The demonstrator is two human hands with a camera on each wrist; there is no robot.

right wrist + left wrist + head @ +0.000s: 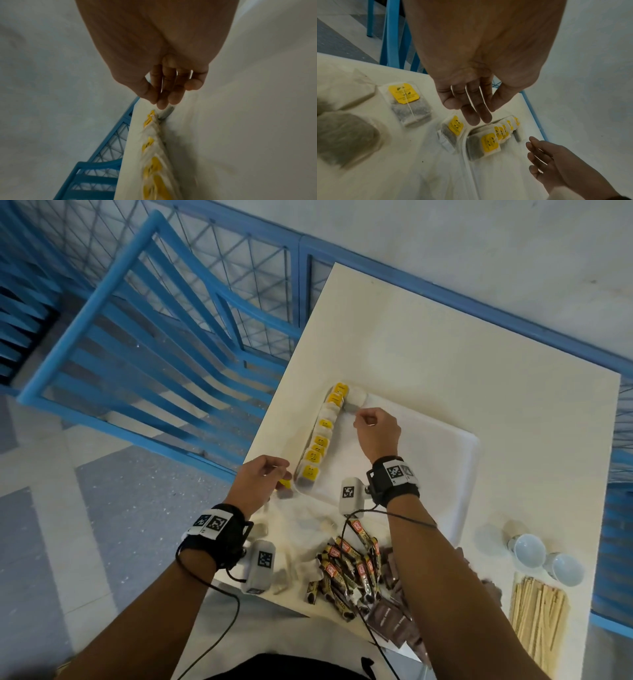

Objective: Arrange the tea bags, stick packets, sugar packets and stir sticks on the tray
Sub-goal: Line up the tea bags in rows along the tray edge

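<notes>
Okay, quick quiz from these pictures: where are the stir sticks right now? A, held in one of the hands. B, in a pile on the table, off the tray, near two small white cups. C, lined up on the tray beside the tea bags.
B: the stir sticks lie in a pile on the table, off the tray, next to the two cups.

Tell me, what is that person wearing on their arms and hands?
Both forearms are bare, with no sleeves or gloves. Each wrist carries a black strap with white square-patterned marker tags, and a small white camera box bearing another tag. Thin black cables run back from the straps. The left hand and right hand are bare.
</notes>
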